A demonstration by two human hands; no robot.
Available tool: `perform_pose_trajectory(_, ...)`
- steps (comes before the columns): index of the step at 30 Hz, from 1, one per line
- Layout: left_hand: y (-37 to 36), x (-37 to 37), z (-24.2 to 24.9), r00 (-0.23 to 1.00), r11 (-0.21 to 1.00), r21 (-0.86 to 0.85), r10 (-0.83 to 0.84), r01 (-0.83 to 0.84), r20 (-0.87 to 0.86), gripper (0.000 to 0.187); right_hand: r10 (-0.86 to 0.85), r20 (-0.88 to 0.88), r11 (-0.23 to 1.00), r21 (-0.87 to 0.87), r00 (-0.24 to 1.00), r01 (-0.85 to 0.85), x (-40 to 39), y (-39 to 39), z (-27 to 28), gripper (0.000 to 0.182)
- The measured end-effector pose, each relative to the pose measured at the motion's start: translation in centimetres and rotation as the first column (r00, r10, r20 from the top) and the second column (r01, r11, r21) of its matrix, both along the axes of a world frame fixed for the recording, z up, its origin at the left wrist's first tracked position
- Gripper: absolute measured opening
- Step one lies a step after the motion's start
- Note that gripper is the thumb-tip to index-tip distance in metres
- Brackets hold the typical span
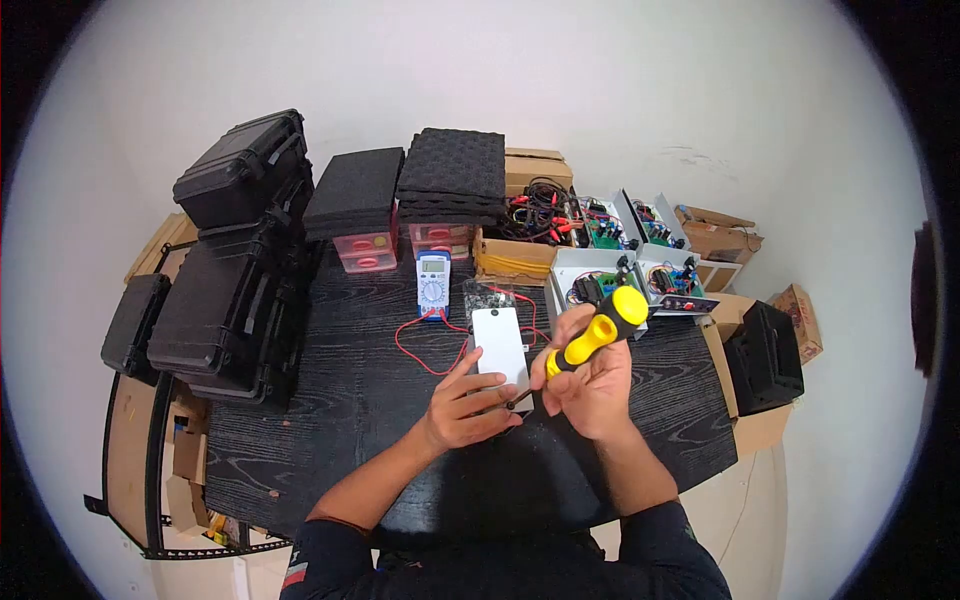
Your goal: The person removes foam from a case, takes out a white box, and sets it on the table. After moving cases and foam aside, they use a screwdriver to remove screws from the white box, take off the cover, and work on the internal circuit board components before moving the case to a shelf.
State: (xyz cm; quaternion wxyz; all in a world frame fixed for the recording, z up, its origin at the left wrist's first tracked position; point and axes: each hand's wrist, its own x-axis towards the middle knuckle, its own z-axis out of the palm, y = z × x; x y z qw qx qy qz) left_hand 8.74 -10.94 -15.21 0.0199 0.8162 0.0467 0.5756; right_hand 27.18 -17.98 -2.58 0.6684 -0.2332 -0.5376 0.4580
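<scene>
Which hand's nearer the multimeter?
Left. The left hand is on the white box, below and slightly right of the multimeter in view; the right hand, holding the yellow-and-black screwdriver, is farther right.

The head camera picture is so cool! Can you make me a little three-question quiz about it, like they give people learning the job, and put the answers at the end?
1. Fill the gap: the big yellow-and-black screwdriver is in the person's own ____ hand.
2. True or false: the left hand is touching the flat white rectangular case.
3. Pick one: what colour are the leads that run from the blue-and-white handheld multimeter?
A) green
B) red
C) white

Key:
1. Right: the right hand holds it.
2. True: its fingers lie across the case.
3. B: red leads come from the multimeter's lower end.
</scene>
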Motion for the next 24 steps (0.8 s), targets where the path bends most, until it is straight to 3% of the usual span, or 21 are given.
perform_pose_trajectory(1, 0.0, 0.0, 0.0, 1.0, 1.0, 0.003, 0.002, -0.002, -0.002, 0.028, -0.006, 0.056, 1.0, 0.007, 0.998, 0.005, 0.4, 0.2, -0.4, 0.04)
perform_pose_trajectory(5, -0.1, -0.1, 0.3, 1.0, 1.0, 0.004, 0.014, -0.014, -0.014, 0.028, 0.141, -0.037, 0.988, -0.058, 0.989, -0.143, 1.0, 0.5, -1.3, 0.041)
perform_pose_trajectory(6, -0.1, -0.1, 0.3, 1.0, 1.0, 0.0, 0.019, -0.019, -0.018, 0.028, 0.196, -0.011, 0.98, -0.006, 0.98, -0.197, 1.3, 1.0, -1.4, 0.045)
perform_pose_trajectory(9, -0.1, 0.0, 0.2, 1.0, 1.0, -0.004, 0.012, -0.012, -0.009, 0.027, 0.196, -0.106, 0.978, -0.055, 0.975, -0.203, 0.9, 0.8, -0.7, 0.05)
perform_pose_trajectory(12, 0.0, 0.0, 0.1, 1.0, 1.0, 0.001, 0.004, -0.004, 0.002, 0.027, 0.013, 0.037, 0.997, 0.072, 0.999, -0.015, 0.0, 0.7, -0.6, 0.054)
perform_pose_trajectory(14, 0.0, -0.1, 0.2, 1.0, 1.0, -0.005, 0.006, -0.006, -0.015, 0.028, 0.055, 0.014, 0.998, -0.022, 0.998, -0.055, 0.6, 0.8, -1.1, 0.055)
perform_pose_trajectory(19, -0.1, -0.2, 0.3, 1.0, 1.0, -0.008, 0.002, -0.002, -0.018, 0.03, 0.211, -0.054, 0.975, -0.055, 0.976, -0.214, 1.3, 0.7, -0.6, 0.044)
perform_pose_trajectory(24, -0.1, -0.2, 0.4, 1.0, 1.0, 0.009, 0.011, -0.01, -0.016, 0.031, 0.189, -0.015, 0.982, -0.025, 0.982, -0.19, 1.1, 0.7, -0.3, 0.046)
